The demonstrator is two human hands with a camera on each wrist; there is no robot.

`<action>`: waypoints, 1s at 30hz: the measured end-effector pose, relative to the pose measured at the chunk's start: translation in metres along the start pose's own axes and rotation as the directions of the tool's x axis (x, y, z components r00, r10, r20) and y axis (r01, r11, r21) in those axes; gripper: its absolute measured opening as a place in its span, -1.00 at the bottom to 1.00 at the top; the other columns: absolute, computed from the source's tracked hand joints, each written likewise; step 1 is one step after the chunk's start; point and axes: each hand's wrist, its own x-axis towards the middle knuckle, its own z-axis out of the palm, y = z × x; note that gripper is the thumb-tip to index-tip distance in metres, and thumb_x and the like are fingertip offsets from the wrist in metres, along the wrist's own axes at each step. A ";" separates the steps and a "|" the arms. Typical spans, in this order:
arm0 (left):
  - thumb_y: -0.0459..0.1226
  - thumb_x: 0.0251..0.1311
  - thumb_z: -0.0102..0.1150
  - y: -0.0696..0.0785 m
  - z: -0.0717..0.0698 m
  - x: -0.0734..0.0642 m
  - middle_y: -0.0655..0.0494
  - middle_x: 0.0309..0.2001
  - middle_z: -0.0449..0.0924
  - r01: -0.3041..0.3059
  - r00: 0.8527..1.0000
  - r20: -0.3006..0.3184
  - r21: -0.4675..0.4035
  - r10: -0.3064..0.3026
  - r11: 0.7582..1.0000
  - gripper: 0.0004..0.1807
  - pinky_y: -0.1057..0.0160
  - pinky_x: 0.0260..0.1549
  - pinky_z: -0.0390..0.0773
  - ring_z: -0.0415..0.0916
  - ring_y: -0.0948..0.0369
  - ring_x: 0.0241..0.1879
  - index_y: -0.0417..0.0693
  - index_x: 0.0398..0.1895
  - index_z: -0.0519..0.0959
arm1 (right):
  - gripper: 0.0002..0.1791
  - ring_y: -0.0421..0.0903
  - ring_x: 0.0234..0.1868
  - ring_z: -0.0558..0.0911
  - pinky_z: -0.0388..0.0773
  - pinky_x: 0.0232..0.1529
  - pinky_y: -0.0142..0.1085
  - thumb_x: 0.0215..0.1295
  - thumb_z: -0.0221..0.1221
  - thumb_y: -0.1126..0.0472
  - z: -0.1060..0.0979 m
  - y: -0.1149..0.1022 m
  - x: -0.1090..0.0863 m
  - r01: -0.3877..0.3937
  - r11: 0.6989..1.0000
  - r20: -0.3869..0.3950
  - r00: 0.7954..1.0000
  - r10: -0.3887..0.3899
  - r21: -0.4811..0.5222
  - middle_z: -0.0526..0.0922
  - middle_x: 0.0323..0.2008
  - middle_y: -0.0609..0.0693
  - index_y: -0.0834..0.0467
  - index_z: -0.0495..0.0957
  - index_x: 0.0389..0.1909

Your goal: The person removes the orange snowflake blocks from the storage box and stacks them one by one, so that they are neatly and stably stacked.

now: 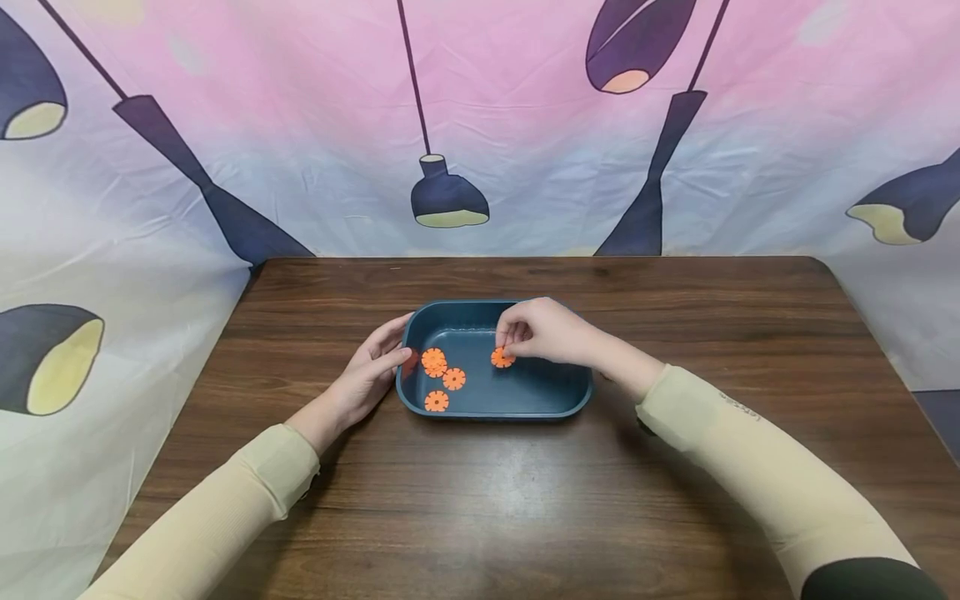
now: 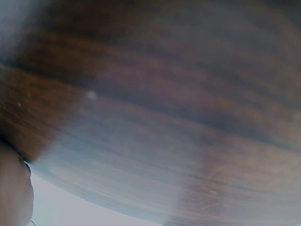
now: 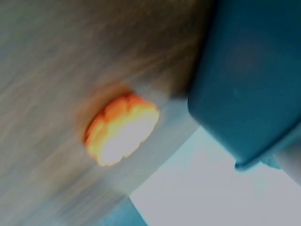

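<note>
A dark blue rectangular tray (image 1: 525, 400) with rounded corners sits on the table. My left hand (image 1: 367, 367) holds its left end, thumb at the rim and fingers along the outer wall. Inside the tray, my right hand (image 1: 543, 329) pinches an orange notched plastic disc (image 1: 502, 358) between thumb and fingertips. Several like discs (image 1: 453, 379) lie toward the tray's left side, some overlapping. In the right wrist view, another orange disc (image 3: 122, 129) appears over the wooden surface beside the tray's outer wall (image 3: 249, 70); the right forearm hides that spot in the head view.
The brown wood-grain table (image 1: 480, 500) extends around the tray on all sides. Behind it hangs a cloth backdrop (image 1: 525, 125) printed with dark lamps. The left wrist view is mostly blurred tabletop (image 2: 141, 117).
</note>
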 end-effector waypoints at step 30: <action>-0.34 0.59 -0.05 0.001 0.000 -0.001 0.00 0.63 0.19 -0.002 1.000 -0.001 -0.002 0.002 1.000 -0.34 0.38 0.33 0.38 0.34 0.37 0.41 0.03 0.69 0.14 | -0.91 0.01 -0.31 0.78 0.75 -0.20 -0.22 0.36 0.39 0.36 -0.053 0.052 -0.098 -0.217 0.950 -0.196 0.945 0.262 0.224 0.81 -0.28 0.09 0.22 0.78 -0.15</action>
